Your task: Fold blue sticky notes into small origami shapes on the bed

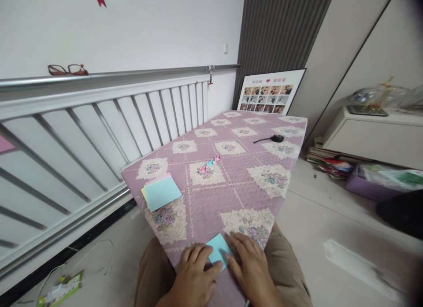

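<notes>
A small blue paper (219,249) lies on the purple flowered tablecloth (211,210) at the near edge. My left hand (196,271) rests on its left side, thumb and fingertips on the paper, fingers apart. On the right side, my right hand (249,265) lies with its fingers spread and its thumb touching the paper. Farther off, a stack of coloured paper sheets (163,192), blue on top, sits at the table's left. Near the middle stand small folded paper pieces, two pink (202,169) and one blue (210,162) between them.
A black object with a thin strap (276,138) lies toward the far right of the table. A white radiator (109,131) runs along the left edge. Glasses (68,70) rest on the pipe above. At right are a white cabinet (380,135) and a purple bin (370,188).
</notes>
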### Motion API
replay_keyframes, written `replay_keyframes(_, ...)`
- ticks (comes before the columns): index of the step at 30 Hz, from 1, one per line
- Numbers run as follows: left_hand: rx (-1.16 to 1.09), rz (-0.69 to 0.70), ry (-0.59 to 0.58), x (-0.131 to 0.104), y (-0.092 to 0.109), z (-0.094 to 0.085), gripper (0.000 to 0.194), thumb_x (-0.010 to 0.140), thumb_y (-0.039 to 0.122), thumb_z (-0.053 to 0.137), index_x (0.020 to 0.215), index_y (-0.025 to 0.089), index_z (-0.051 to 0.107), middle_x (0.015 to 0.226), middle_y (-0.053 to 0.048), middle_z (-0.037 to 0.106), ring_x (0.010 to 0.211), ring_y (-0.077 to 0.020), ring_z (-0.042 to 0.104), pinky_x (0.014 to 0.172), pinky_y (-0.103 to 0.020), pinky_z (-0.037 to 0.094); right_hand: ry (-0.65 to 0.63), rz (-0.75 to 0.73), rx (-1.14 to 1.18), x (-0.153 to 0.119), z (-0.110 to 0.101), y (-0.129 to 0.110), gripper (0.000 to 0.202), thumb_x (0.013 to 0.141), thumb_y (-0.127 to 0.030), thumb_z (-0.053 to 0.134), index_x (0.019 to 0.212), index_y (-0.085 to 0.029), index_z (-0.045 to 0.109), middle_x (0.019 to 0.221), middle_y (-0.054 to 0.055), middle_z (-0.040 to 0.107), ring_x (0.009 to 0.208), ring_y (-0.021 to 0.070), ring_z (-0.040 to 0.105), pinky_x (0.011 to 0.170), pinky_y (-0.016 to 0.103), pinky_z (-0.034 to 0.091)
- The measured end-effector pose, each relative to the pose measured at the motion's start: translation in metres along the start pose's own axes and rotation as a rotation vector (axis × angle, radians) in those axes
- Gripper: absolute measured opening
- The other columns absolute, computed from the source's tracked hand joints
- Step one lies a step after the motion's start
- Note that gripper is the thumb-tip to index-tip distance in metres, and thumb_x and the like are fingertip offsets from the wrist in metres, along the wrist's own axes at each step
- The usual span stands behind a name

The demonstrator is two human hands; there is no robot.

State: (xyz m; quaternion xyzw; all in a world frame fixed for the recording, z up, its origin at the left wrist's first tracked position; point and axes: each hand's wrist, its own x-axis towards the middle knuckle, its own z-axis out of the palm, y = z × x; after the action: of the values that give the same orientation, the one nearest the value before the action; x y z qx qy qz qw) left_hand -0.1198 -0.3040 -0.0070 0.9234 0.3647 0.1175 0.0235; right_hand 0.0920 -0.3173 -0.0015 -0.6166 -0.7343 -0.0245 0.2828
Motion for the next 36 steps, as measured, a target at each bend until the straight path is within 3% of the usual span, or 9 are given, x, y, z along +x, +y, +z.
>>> replay_keyframes(4,0.031,0.011,0.023,0.0,0.001,-0.001,0.05,0.082,0.039,0.062,0.13,0.041,0.045,0.139,0.001,0.042,0.119,-0.0258,0.039,0.098,-0.045,0.032,-0.012,0.052,-0.063,0.002,0.014,-0.005,0.034,0.079,-0.035,0.06,0.112,-0.028,0.061,0.12,0.009,0.061,0.113,0.0329,0.052,0.084,0.052,0.044)
replay_keyframes(8,0.008,0.011,0.007,0.0,0.001,-0.002,0.05,0.083,0.042,0.06,0.131,0.04,0.044,0.14,0.001,0.041,0.121,-0.0252,0.037,0.098,-0.044,0.031,-0.044,0.118,-0.054,0.0,0.02,-0.006,0.028,0.078,-0.032,0.06,0.106,-0.03,0.063,0.121,0.008,0.061,0.114,0.0335,0.052,0.086,0.056,0.04)
replay_keyframes(13,-0.008,0.017,-0.007,-0.001,-0.001,-0.003,0.05,0.084,0.04,0.058,0.132,0.041,0.042,0.14,0.001,0.041,0.122,-0.0252,0.036,0.099,-0.044,0.03,-0.077,0.191,0.017,0.005,0.018,-0.007,0.018,0.079,-0.032,0.058,0.096,-0.031,0.064,0.118,0.005,0.062,0.112,0.0318,0.053,0.086,0.055,0.038)
replay_keyframes(19,-0.036,0.004,-0.013,-0.001,0.0,-0.002,0.051,0.084,0.036,0.059,0.132,0.04,0.043,0.14,0.0,0.041,0.123,-0.0261,0.035,0.1,-0.046,0.029,-0.002,0.199,-0.004,0.017,0.016,-0.014,0.007,0.079,-0.027,0.056,0.081,-0.027,0.063,0.105,0.005,0.066,0.099,0.0279,0.057,0.083,0.049,0.037)
replay_keyframes(25,-0.048,0.011,-0.017,-0.002,0.0,-0.004,0.051,0.084,0.035,0.058,0.132,0.039,0.043,0.14,-0.001,0.04,0.123,-0.0263,0.035,0.1,-0.047,0.029,0.038,0.19,-0.003,0.023,0.014,-0.016,0.011,0.08,-0.024,0.053,0.073,-0.025,0.061,0.092,0.003,0.066,0.088,0.0243,0.058,0.079,0.042,0.037)
replay_keyframes(33,-0.038,0.0,-0.011,-0.001,-0.001,-0.002,0.05,0.083,0.033,0.059,0.131,0.04,0.044,0.14,0.001,0.04,0.123,-0.0255,0.034,0.101,-0.046,0.028,-0.09,0.172,0.189,0.018,0.011,-0.014,0.013,0.085,-0.03,0.05,0.076,-0.026,0.059,0.079,-0.001,0.068,0.082,0.0219,0.062,0.075,0.037,0.038)
replay_keyframes(36,-0.038,-0.004,-0.014,-0.002,0.0,-0.003,0.048,0.085,0.036,0.057,0.131,0.04,0.044,0.14,0.001,0.04,0.124,-0.025,0.034,0.101,-0.045,0.028,-0.094,0.162,0.216,0.019,0.011,-0.009,0.014,0.083,-0.028,0.052,0.094,-0.025,0.06,0.078,-0.001,0.068,0.077,0.0204,0.064,0.073,0.035,0.04)
